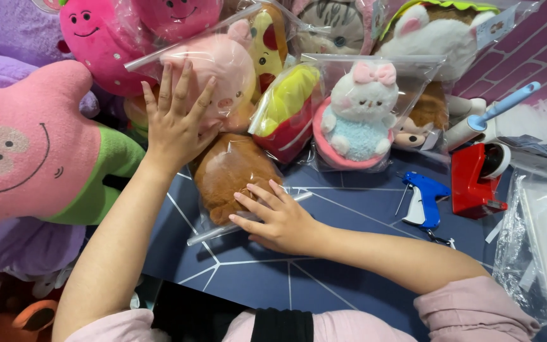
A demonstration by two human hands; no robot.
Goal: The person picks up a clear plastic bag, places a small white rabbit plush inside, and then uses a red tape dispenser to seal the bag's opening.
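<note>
My left hand (175,120) presses flat, fingers spread, against a pink pig plush in a clear bag (223,69) in the pile of bagged toys. My right hand (273,215) rests with fingers apart on the clear bag holding a brown plush (229,168), which lies on the dark blue surface (324,278). Beside these sit a bagged yellow and red plush (289,111) and a bagged white bunny plush with a pink bow (362,111).
A big pink star-shaped plush (26,145) fills the left. A blue tagging gun (425,196), a red tape dispenser (476,177) and a lint roller (485,117) lie at right, with a stack of clear bags (542,247) at the far right.
</note>
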